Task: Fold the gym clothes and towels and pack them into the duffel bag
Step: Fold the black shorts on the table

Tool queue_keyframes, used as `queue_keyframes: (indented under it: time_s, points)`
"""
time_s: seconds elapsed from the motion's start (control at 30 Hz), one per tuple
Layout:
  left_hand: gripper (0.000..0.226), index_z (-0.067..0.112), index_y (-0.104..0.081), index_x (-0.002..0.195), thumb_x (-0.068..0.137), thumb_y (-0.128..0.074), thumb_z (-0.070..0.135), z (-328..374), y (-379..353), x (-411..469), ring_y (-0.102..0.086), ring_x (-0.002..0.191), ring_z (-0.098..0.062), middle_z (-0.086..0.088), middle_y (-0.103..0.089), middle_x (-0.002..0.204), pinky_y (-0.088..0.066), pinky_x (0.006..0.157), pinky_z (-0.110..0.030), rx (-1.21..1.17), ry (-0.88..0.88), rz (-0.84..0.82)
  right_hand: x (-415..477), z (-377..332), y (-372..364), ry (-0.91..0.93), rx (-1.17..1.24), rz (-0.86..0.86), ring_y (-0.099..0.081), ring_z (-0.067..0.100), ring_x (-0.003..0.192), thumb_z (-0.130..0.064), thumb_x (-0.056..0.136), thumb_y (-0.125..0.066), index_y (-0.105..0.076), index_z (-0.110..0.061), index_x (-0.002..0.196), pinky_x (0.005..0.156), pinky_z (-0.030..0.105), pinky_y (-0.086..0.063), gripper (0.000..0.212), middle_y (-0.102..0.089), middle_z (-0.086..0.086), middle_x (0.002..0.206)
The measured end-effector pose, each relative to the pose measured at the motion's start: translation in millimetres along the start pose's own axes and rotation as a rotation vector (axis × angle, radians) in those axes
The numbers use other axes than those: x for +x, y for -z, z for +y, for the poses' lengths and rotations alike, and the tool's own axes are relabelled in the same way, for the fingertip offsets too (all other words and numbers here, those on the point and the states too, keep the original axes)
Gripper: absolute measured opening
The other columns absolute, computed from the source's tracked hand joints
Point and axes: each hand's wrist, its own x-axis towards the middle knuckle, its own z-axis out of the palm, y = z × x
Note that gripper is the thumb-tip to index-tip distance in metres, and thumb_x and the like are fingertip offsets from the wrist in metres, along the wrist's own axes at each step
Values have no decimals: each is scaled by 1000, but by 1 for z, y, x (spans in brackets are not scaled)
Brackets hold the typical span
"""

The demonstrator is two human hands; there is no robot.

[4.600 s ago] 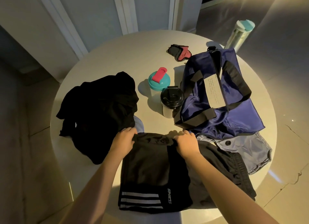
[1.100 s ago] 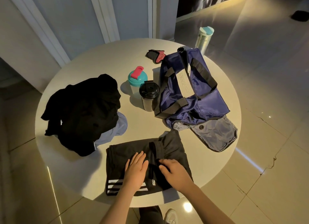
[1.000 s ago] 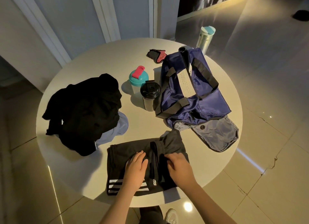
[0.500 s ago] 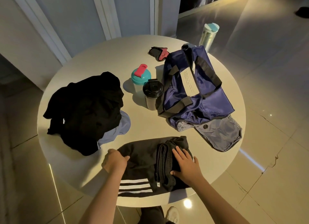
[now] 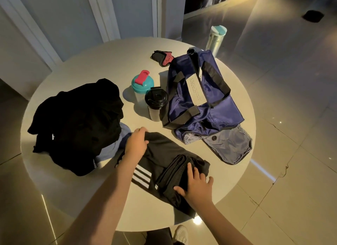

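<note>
On the round table (image 5: 102, 62), the black shorts (image 5: 164, 151) are lying diagonally, far-left to near-right. The left hand (image 5: 136, 144) is gripping their far corner. The right hand (image 5: 197, 188), fingers spread flat, is pressing the folded end, nearer the duffel bag (image 5: 215, 109).

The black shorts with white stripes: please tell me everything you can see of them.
The black shorts look like smooth sports fabric, with three white stripes. They lie partly folded at the near edge of the round table. The left hand grips their far corner; the right hand presses flat on the folded part.
</note>
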Motion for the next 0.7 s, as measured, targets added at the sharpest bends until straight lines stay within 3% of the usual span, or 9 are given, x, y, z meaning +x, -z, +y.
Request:
queue_keyframes:
  time_s: [0.07, 0.13, 0.23, 0.33, 0.43, 0.53, 0.6, 0.67, 0.7]
  points:
    - [43, 13, -44, 132, 92, -59, 17, 7, 2, 6, -50, 117, -29, -10, -48, 132, -44, 96, -37, 68, -41, 38, 4, -5, -4, -32, -8, 19, -36, 30, 130, -79, 31, 43, 5, -18, 151, 107, 50, -25, 139, -31, 10, 149]
    - [53, 14, -36, 141, 94, -56, 25, 14, 2, -4, -41, 128, -25, -7, -40, 142, -37, 103, -36, 142, -50, 143, 8, -7, -2, -38, -22, 25, -40, 29, 125, -75, 32, 47, -1, -18, 151, 104, 46, -30, 140, -39, 9, 140]
    - [54, 18, -35, 144, 96, -42, 42, 18, -12, -46, -35, 134, -21, -2, -35, 147, -29, 109, -39, 69, -112, 160, 12, -7, 10, -19, -53, -3, -43, 28, 120, -71, 49, 44, -7, -18, 151, 98, 41, -34, 126, -41, 11, 136]
    - [83, 23, -31, 146, 81, -7, 68, 14, -41, -92, -22, 142, -19, 0, -25, 155, -12, 115, -43, 88, -130, -96, 16, -9, 19, -12, -49, -35, -46, 30, 118, -58, 95, -10, -16, -19, 150, 98, 41, -33, 68, -44, 11, 135]
    - [109, 22, -10, 152, 66, 4, 88, 3, -64, -112, 4, 147, -21, -2, -1, 160, 1, 117, -47, 155, -41, -323, 16, -9, 26, 26, -23, -56, -52, 29, 113, -43, 98, -29, -27, -19, 146, 96, 39, -34, 54, -52, 9, 127]
    - [139, 18, -3, 153, 37, 33, 86, -4, -67, -111, 8, 147, -22, -3, 4, 160, -1, 117, -48, 261, -74, -373, 16, -6, 31, 90, -38, 127, -58, 28, 99, -37, 87, -55, -56, -18, 125, 83, 40, -45, 42, -60, 5, 109]
    - [137, 17, -4, 152, 39, 36, 84, -8, -65, -108, 4, 147, -22, -3, 1, 160, -5, 117, -47, 296, -91, -349, 18, 1, 26, 134, -71, 189, -62, 27, 90, -35, 67, -76, -67, -20, 111, 73, 40, -52, 47, -64, 5, 104]
    - [105, 16, -4, 152, 71, 11, 81, -6, -64, -109, 2, 147, -22, -3, -1, 160, -5, 117, -47, 345, -77, -351, 19, 10, 17, 199, -39, 124, -57, 31, 109, -38, 72, -72, -58, -23, 126, 88, 48, -48, 58, -57, 10, 127]
    - [89, 16, -4, 152, 85, -7, 74, -3, -62, -110, 2, 147, -23, -4, -1, 160, -5, 117, -47, 384, -69, -330, 18, 14, 13, 206, -24, 99, -48, 33, 122, -41, 81, -63, -44, -25, 139, 99, 50, -39, 62, -45, 12, 141]
